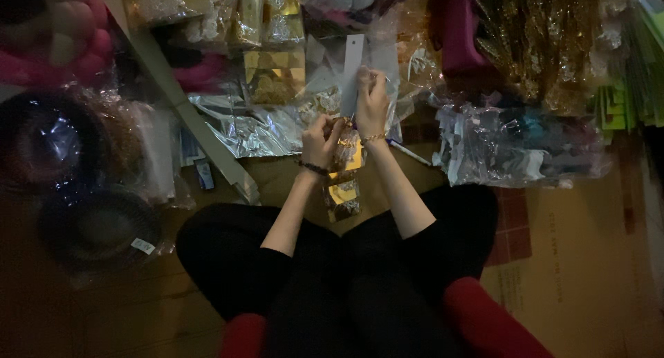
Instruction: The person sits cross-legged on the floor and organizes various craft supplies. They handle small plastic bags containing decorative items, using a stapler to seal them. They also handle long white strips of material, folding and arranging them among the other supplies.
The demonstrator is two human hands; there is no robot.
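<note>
The person sat cross-legged on the floor (595, 261). A strip of small clear gold packets (344, 185) hung above the lap, between the forearms. The left hand (319, 142) was closed around the strip's top. The right hand (371, 102), just above, pinched a pale card tag (351, 71). Beyond lay crinkled cellophane bags (512, 143) and gold-foil packs (274, 74).

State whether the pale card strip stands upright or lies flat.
Upright: the pale card strip rises from the right hand, above the floor.
</note>
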